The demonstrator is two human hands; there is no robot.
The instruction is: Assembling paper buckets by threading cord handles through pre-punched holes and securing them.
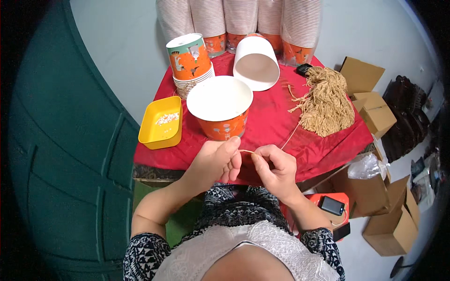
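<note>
A thin tan cord [246, 151] runs between my two hands just over the table's front edge. My left hand [216, 161] pinches one part of it between thumb and fingers, and my right hand [276, 168] pinches it a short way along. From the right hand the strand trails back toward a heap of tan cords [326, 105]. Right behind my hands stands an orange paper bucket [225, 126] with a white rim, open side up. Another white-walled bucket [257, 65] lies on its side behind it, its mouth facing me.
The red tablecloth [300, 154] covers the table. At left sits a yellow tray [161, 140] with small white bits, near stacked buckets [190, 61]. Tall wrapped bucket stacks [300, 28] line the back. Cardboard boxes [396, 229] and an orange stool [341, 199] with phones stand at right.
</note>
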